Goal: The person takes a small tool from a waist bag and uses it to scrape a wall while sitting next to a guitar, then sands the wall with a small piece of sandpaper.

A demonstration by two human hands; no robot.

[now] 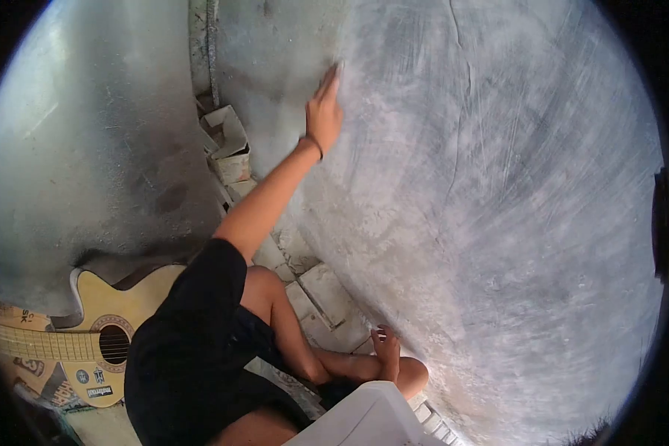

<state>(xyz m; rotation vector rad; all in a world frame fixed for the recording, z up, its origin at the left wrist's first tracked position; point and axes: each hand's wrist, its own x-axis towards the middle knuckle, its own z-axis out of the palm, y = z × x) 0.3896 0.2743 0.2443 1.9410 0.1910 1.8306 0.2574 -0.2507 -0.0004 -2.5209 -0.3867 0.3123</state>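
My left hand reaches far out to the grey plastered wall, a dark band round its wrist. Its fingers are held together, and something small and pale shows at the fingertips, too small to name. My right hand rests by my bent right knee, fingers loosely apart with nothing seen in them. Whitish rubbed streaks and a long thin crack mark the wall surface. A black sleeve covers my left upper arm.
An acoustic guitar lies to my left beside printed cardboard. An open pale box-like block stands at the wall's foot, with tiles nearer me. A white sheet-like thing covers part of the bottom. Another grey surface rises left.
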